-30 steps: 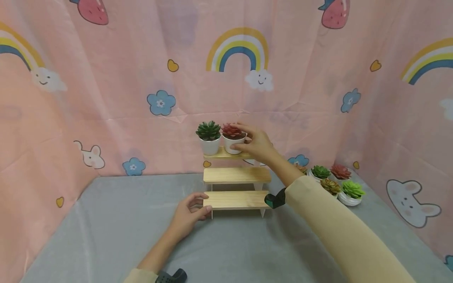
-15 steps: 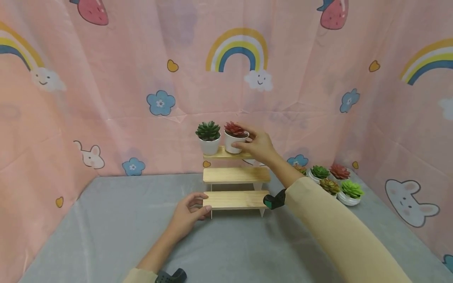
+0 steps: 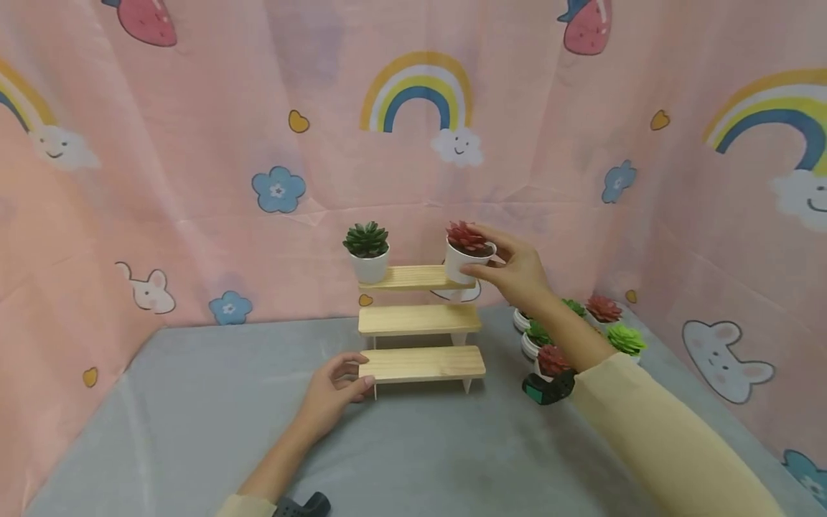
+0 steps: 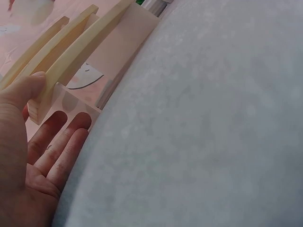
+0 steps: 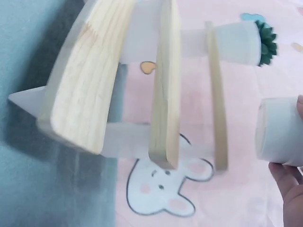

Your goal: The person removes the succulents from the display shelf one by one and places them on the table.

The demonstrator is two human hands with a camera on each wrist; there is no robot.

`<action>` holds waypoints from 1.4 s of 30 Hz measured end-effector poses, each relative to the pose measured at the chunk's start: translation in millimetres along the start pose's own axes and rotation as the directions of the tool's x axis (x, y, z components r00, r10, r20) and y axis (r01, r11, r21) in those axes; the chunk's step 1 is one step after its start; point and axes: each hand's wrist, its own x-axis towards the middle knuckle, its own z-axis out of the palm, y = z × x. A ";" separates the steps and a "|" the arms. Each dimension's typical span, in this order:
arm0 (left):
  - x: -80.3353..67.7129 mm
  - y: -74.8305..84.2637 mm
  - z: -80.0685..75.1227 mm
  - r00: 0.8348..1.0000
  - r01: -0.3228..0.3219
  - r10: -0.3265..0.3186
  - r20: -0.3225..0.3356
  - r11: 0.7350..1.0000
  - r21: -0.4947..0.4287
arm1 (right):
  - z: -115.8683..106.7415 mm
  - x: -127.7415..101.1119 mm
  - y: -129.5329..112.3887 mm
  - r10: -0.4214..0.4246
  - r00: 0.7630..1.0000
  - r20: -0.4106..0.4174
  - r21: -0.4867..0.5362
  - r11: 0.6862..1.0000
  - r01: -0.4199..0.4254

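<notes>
While a left hand (image 3: 336,391) braces the bottom step's left end of a rigid three-step wooden stand (image 3: 420,319), a right hand (image 3: 517,273) clasps a small, light, smooth white pot (image 3: 464,264) of red succulent at the top step's right edge; gripping its wall looks safest.

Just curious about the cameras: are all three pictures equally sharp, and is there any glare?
Head view: evenly lit, sharp, no glare, soft shadow under the wooden step shelf. Left wrist view: the left hand is close and soft. Right wrist view: the white pot is blurred.
</notes>
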 end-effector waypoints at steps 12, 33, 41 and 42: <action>-1.7 1.7 0.8 1.000 0.010 -0.010 -0.008 1.000 0.018 | -53.3 -72.1 -2.9 0.006 0.989 -0.146 -0.087 0.996 -0.019; 4.1 -1.5 4.7 0.999 -0.028 0.027 0.042 0.999 0.025 | -89.8 -177.6 30.1 -0.052 0.957 -0.285 0.232 0.965 0.122; 1.0 -0.8 0.8 1.000 -0.017 0.017 0.000 1.000 0.016 | -98.9 -183.9 58.3 -0.126 0.953 -0.275 0.342 0.913 0.220; 0.6 -0.7 -0.3 1.000 -0.014 0.014 -0.004 1.000 0.016 | -100.1 -184.0 61.7 -0.115 0.955 -0.274 0.335 0.919 0.207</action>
